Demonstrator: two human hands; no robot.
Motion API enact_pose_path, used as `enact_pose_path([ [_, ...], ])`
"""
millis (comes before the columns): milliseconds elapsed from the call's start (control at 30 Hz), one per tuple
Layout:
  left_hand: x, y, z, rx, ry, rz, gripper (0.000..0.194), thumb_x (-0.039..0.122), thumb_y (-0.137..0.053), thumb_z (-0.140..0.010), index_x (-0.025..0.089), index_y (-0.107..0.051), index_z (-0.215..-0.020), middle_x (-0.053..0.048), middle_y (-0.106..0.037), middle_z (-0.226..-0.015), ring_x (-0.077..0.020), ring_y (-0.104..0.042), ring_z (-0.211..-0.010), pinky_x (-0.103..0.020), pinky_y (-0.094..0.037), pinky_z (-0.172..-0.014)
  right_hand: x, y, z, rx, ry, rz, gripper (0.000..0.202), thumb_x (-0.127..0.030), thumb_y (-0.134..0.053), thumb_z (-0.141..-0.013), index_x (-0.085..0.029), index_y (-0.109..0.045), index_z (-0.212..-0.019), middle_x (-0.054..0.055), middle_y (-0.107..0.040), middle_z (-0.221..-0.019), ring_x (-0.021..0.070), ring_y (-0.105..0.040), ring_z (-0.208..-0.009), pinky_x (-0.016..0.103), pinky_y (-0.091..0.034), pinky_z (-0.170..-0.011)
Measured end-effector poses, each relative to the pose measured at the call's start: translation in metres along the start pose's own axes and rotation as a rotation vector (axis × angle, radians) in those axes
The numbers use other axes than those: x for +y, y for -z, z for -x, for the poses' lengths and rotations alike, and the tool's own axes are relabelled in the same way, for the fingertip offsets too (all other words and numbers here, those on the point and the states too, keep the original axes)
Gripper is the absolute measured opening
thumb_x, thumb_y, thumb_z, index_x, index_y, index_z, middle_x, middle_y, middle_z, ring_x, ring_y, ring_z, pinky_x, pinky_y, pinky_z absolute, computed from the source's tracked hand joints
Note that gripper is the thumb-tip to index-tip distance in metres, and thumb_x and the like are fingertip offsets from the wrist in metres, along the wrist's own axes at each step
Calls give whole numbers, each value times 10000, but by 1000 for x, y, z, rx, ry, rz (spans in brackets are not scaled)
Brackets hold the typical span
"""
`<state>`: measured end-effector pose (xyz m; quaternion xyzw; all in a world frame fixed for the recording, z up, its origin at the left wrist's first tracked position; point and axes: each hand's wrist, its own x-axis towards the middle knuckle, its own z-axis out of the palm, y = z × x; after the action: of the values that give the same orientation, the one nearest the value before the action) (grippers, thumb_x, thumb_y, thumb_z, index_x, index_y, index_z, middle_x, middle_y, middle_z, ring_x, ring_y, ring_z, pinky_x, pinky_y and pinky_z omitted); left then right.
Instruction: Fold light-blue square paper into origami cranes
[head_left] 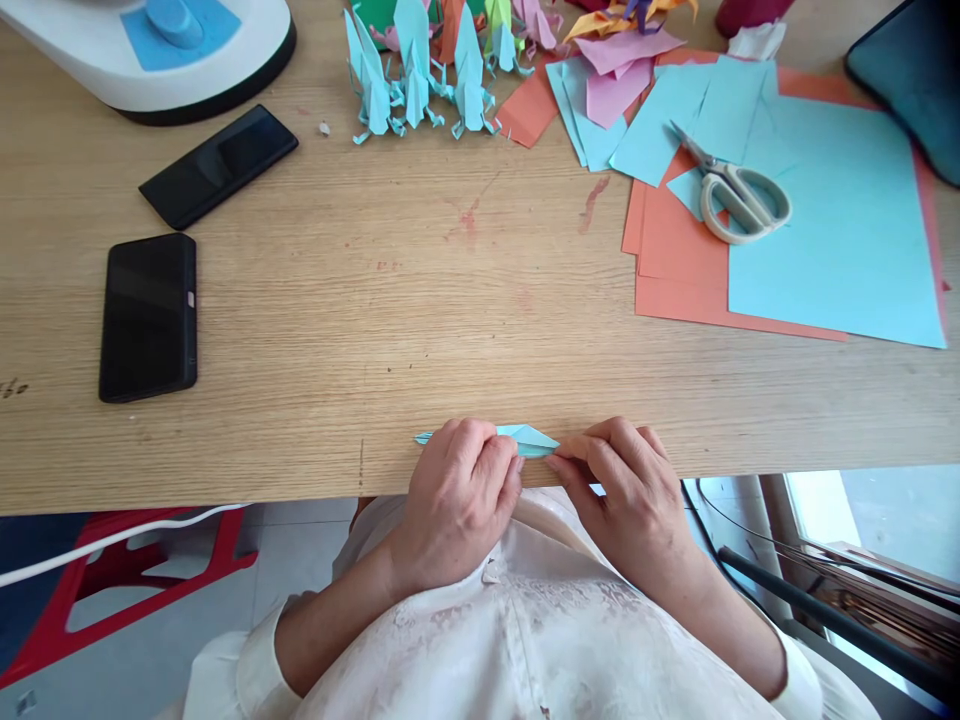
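Note:
A narrow, pointed piece of folded light-blue paper lies at the table's front edge, between my two hands. My left hand is closed over its middle and left part, with one thin tip sticking out to the left. My right hand pinches the right tip between thumb and fingers. The fingers hide parts of the paper's folds.
Folded light-blue paper figures stand at the back. Scissors rest on light-blue sheets and orange sheets at the right. Two dark phones and a white-and-blue device are at the left.

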<state>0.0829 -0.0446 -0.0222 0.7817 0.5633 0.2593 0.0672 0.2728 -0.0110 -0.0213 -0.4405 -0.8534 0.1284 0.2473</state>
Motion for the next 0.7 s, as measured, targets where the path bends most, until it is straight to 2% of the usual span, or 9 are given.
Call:
enact_pose_path([
  [133, 0, -2, 0, 2, 9, -6, 84, 145, -537, -925, 160, -589, -860, -59, -538, -838, -172, -509, -739, -312, -462, -663, 7, 4, 3, -20, 14, -57, 78, -128, -596, -947, -197, -594, -909, 11, -554, -780, 136, -510, -689, 313, -375, -674],
  [267, -1, -2, 1, 12, -17, -10, 62, 147, -559, -922, 149, -588, -867, -62, -548, -831, -175, -511, -734, -319, -464, -669, 16, 5, 10, 34, 45, -109, 133, -83, -638, -905, -197, -603, -965, 8, -556, -809, 121, -513, -690, 291, -398, -652],
  [367, -2, -1, 1, 2, -12, -6, 56, 145, -558, -927, 151, -587, -880, -61, -562, -840, -175, -524, -743, -318, -467, -678, 18, 4, 11, 56, 42, -112, 128, -96, -652, -898, -203, -609, -953, 5, -563, -800, 123, -519, -681, 294, -398, -640],
  [700, -1, -1, 1, 5, -2, -4, 66, 154, -541, -937, 166, -582, -888, -57, -567, -846, -174, -536, -756, -316, -470, -682, 14, 3, 2, -15, 34, -81, 109, -122, -593, -938, -211, -594, -875, 4, -565, -752, 138, -529, -664, 320, -345, -647],
])
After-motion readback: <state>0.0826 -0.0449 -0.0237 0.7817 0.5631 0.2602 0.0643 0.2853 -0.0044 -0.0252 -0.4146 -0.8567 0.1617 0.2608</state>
